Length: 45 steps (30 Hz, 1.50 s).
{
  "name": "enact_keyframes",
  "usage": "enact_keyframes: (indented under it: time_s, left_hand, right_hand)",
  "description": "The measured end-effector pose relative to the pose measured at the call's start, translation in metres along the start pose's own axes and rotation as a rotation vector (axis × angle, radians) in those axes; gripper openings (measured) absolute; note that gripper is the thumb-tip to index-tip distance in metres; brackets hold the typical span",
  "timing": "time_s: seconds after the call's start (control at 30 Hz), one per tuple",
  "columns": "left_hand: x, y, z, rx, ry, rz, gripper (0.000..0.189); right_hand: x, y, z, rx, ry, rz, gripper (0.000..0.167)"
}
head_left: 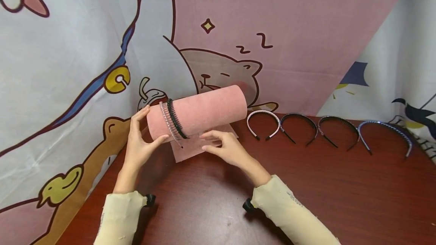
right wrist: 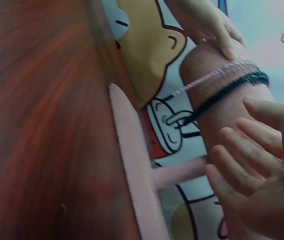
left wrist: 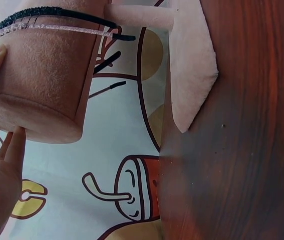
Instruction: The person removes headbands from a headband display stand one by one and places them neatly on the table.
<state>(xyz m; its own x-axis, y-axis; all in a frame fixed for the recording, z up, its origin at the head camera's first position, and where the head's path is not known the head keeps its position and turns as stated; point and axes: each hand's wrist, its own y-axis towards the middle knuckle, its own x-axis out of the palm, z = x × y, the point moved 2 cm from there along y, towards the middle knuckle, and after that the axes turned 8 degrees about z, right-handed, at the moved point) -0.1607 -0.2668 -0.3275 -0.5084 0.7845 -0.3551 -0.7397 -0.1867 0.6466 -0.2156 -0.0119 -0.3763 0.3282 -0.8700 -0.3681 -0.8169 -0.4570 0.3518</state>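
Observation:
In the head view a pink padded headband stand [head_left: 211, 109] has a thick horizontal roll above a flat pink base [head_left: 185, 153]. A short pink post [left wrist: 142, 16] joins the two in the left wrist view. My left hand [head_left: 140, 144] grips the roll's left end, thumb in front. Side by side near that end sit a clear, sparkly headband [head_left: 166, 118] and a black headband [head_left: 175, 119], with their tips hanging below the roll. My right hand [head_left: 229, 147] is just below the roll, right of the black headband, fingers loosely bent and holding nothing.
Along the back right of the dark red table [head_left: 299, 199] stand a white headband [head_left: 263, 112], a black headband [head_left: 299, 115], another dark headband [head_left: 338, 118] and a blue headband [head_left: 385, 124]. A cartoon-print curtain [head_left: 289, 41] hangs behind and to the left.

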Motion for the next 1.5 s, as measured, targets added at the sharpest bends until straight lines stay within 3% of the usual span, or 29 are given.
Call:
enact_keyframes:
  time_s: [0.13,0.3,0.5,0.63,0.8,0.93,1.13,1.37,1.5]
  left_hand:
    - [0.001,0.0,-0.004,0.0,-0.004,-0.001,0.089]
    - [0.001,-0.001,-0.001,-0.005,0.01,-0.007,0.088]
    - [0.002,-0.001,0.0,0.003,0.011,-0.007,0.088]
    - [0.002,-0.001,0.0,0.007,0.003,-0.005,0.089]
    - [0.001,-0.001,0.0,0.007,0.002,0.001,0.089]
    - [0.001,-0.001,0.001,0.015,-0.004,0.004,0.088]
    - [0.0,-0.001,0.002,-0.011,-0.008,-0.003,0.088]
    - [0.0,-0.001,0.004,0.0,-0.003,0.002,0.086]
    - [0.001,-0.001,-0.003,0.004,-0.011,0.001,0.088]
  right_hand:
    - [0.018,0.0,0.005,0.026,-0.071,-0.1,0.048]
    - [0.04,0.002,0.012,0.072,-0.104,-0.159,0.067]
    - [0.055,0.006,0.016,0.134,-0.054,-0.153,0.064]
    - [0.053,0.006,0.016,0.12,-0.102,-0.039,0.047]
    - [0.045,0.007,0.011,0.005,-0.199,0.199,0.024]
    - [0.037,0.007,0.005,-0.1,-0.342,0.339,0.019]
    - [0.028,0.008,-0.003,-0.214,-0.516,0.437,0.014]
    - [0.019,0.007,-0.004,-0.222,-0.54,0.492,0.014]
    - [0.012,0.006,-0.004,-0.198,-0.551,0.517,0.013]
